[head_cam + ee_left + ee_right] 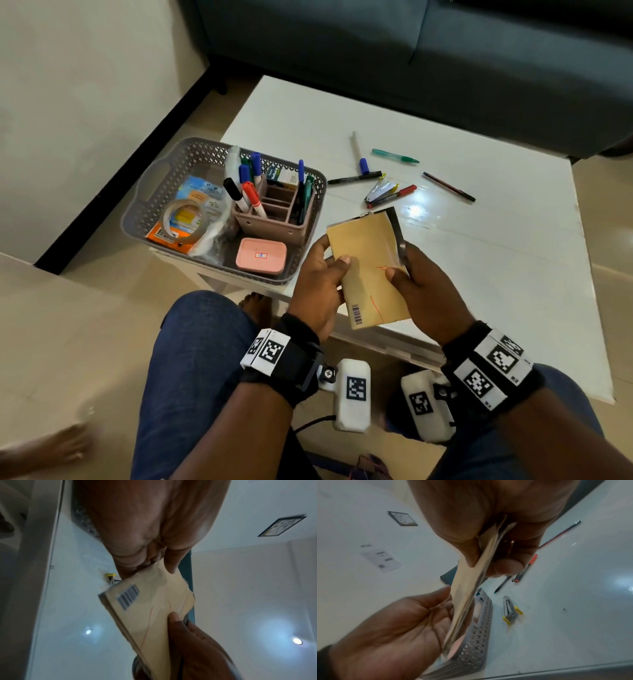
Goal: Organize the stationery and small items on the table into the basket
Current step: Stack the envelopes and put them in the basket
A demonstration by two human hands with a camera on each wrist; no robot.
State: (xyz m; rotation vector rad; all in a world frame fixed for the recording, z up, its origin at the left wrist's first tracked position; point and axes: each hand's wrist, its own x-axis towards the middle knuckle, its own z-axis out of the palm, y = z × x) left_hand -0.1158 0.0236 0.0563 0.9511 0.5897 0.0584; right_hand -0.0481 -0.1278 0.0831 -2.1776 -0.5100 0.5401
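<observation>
The notebook (368,270), probably thin, light and bendy (held above the surface's near edge), is pinched at its side edges by both hands: left hand (317,287), right hand (428,291).

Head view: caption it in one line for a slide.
Both hands, left hand and right hand, hold a tan notebook beside the grey basket; pens remain on the white table.
</observation>
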